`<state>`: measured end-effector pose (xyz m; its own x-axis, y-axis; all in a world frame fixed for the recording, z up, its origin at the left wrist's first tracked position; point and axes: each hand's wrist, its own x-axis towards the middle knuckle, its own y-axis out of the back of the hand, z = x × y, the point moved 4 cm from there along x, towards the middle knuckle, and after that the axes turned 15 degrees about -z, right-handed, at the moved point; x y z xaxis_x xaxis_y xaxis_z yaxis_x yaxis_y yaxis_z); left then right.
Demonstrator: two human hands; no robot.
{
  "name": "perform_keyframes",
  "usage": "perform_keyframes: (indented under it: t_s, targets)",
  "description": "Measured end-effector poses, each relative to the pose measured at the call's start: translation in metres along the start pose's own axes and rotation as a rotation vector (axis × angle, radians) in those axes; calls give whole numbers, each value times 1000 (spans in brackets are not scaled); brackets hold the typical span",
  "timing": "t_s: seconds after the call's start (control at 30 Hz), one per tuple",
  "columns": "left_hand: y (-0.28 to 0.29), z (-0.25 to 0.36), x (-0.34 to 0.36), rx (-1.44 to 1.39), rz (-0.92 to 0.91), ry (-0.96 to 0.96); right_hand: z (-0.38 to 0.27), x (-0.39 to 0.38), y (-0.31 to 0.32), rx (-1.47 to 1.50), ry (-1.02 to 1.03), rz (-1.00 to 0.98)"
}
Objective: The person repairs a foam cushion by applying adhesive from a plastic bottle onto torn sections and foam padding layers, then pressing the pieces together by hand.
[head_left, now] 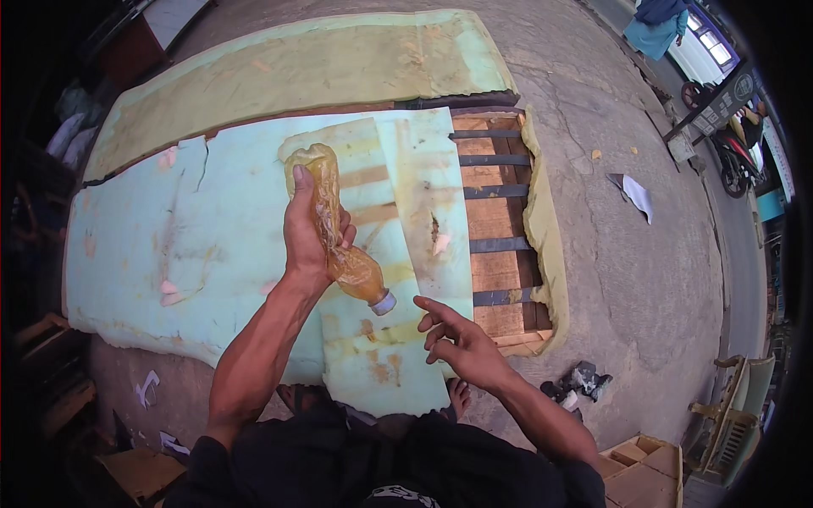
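Observation:
My left hand [306, 229] is wrapped round a crumpled plastic bottle [356, 273] with yellowish, glue-like contents. The bottle is tilted, its pale cap [383, 302] pointing down toward my right hand. Just right of the cap, my right hand [457, 343] holds nothing, its index finger stretched out and the others partly bent. Beneath both hands lies a loose strip of pale green foam [373, 339] with brownish stains. It rests on a larger light-green foam sheet [229, 229] that covers much of a low wooden frame.
Dark straps [495, 191] cross the frame's uncovered wooden part [491, 220]. Behind it lies another long foam-topped piece [279, 76]. Scraps [633, 196] lie on the concrete to the right, and a dark crumpled bundle [580, 383] is nearer. A motorcycle [735, 161] and a person [659, 27] are by the road.

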<state>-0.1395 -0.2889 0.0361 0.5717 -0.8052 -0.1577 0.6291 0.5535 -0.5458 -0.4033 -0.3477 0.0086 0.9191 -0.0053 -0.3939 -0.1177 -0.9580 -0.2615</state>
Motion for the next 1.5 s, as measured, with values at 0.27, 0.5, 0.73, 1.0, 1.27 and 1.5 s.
perform_keyframes:
  t_s: [0.27,0.5,0.73,1.0,1.27,1.5]
  targets:
    - [-9,9,6,109,55,-73,2,28,-42,668,61,-50]
    - [-7,16,-6,199,-9,-6,-49,-27,93,-677,325,552]
    - [-17,13,-11,188,-113,39,-29,-76,205,-1699,-112,189]
    - [-28,14,-15,182,-155,87,-15,-121,172,-1990,-264,-262]
    - [-33,11,-22,141,-192,110,2,-145,152,-2098,-167,-163]
    - [-26,16,-19,100,-137,74,29,-158,118,-1833,-278,37]
